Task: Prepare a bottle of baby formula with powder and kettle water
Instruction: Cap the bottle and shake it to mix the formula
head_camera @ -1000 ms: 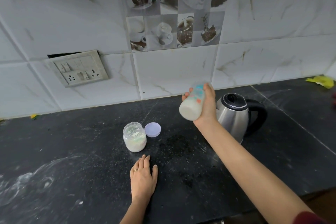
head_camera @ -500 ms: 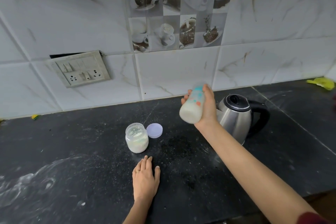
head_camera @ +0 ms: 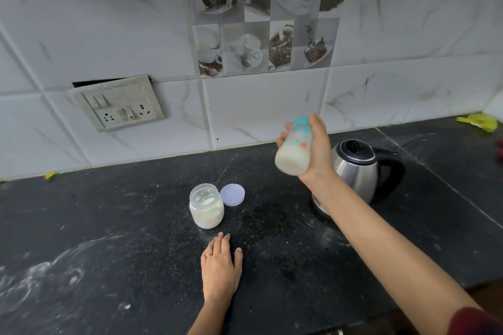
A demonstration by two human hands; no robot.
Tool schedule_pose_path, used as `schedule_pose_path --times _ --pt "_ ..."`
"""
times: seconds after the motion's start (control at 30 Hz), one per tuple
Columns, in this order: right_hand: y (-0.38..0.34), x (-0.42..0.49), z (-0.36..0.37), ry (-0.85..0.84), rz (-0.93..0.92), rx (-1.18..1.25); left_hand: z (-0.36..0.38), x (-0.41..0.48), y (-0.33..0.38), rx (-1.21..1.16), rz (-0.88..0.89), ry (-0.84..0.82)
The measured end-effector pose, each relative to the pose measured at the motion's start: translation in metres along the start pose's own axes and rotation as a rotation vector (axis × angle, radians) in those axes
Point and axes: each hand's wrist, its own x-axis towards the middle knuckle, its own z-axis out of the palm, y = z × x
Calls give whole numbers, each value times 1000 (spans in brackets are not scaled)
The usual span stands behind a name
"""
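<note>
The black stone tabletop point(head_camera: 109, 226) ran below a tiled wall, and it carried dust-like white smears near its left front edge. On the right part stood a steel electric kettle point(head_camera: 356, 168) with its black lid down and its handle pointing right.

The right hand point(head_camera: 315, 149) was raised above the tabletop, in front of the kettle, and its fingers were wrapped around the baby bottle point(head_camera: 295, 151). The long axis of the bottle was tilted: the base came toward the camera and down to the left, and the teal cap end went up and away toward the wall. The bottle held a milky white liquid that filled most of the body; its outline was blurred, so I could not tell if the cap was fully tight. Judging from this pose, the step in hand was probably the shaking of the mix.

The left hand point(head_camera: 221, 266) lay flat on the tabletop, palm down, fingers loosely together and holding nothing. Just beyond its fingertips stood an open glass jar point(head_camera: 206, 205), about half full of white powder. The jar's pale lilac lid point(head_camera: 232, 194) lay flat just beside it, to the right and behind. So the left hand was the nearer one to close the jar, while the bottle was well apart from the jar, up and to the right.
</note>
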Motion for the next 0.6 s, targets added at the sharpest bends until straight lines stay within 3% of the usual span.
schedule_pose_path --times 0.07,0.2,0.3,0.43,0.6 --pt "-2 2 2 25 10 59 1 -1 -1 4 11 14" --pt "11 -11 2 -68 60 -54 1 0 -2 -2 9 18" --pt "5 -5 5 -17 17 75 1 -1 -1 -14 6 16" --pt "14 -16 1 -116 67 -59 1 0 -2 -13 14 31" --pt "7 -3 8 12 25 59 1 -1 0 -24 2 24"
